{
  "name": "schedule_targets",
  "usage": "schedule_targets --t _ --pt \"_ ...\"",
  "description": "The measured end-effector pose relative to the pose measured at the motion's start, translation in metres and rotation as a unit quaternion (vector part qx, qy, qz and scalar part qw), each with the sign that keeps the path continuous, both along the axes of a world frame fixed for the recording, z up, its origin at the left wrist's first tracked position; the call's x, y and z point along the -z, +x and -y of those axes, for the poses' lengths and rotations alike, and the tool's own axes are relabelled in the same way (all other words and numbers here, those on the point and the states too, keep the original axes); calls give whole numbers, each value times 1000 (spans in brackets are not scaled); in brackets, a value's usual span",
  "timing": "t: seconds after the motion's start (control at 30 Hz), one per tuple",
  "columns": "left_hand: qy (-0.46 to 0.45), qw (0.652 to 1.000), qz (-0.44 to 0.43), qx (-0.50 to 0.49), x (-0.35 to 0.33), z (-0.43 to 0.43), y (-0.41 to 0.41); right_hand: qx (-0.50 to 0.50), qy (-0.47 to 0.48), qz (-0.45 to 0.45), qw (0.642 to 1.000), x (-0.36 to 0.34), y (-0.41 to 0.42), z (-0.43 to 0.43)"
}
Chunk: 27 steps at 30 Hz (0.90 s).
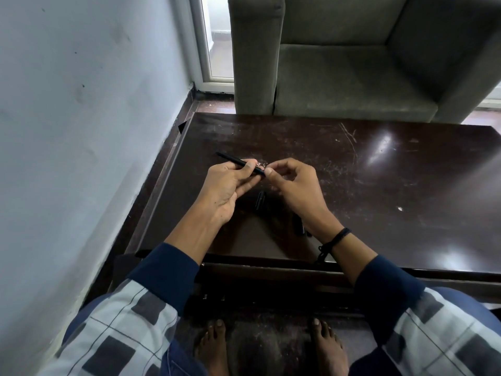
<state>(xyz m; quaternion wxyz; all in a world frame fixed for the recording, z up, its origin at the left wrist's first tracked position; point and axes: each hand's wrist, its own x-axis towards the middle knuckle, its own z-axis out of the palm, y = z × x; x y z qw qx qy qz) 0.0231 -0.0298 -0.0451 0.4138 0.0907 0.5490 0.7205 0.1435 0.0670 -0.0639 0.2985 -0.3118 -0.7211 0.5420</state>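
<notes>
My left hand [230, 188] pinches a thin black pen refill or pen stem [233, 160] between thumb and fingers, its far end pointing up and left over the dark table [352, 172]. My right hand [292, 185] pinches something tiny, perhaps a small spring, at the near end of that stem; the piece is too small to make out. Below the hands a black pen part [260, 201] lies on the table. Another black pen part [299, 225] lies beside my right wrist, partly hidden by it.
A grey armchair [339, 63] stands right behind the table's far edge. A pale wall [81, 118] runs along the left, close to the table's left edge. My bare feet [214, 346] rest on the floor under the near edge.
</notes>
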Motion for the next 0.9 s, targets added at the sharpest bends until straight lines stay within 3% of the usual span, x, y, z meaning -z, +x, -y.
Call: schedule_targets --t 0.9 --pt "-10 1000 -1 -18 -3 1 -7 7 7 25 1000 -9 3 2"
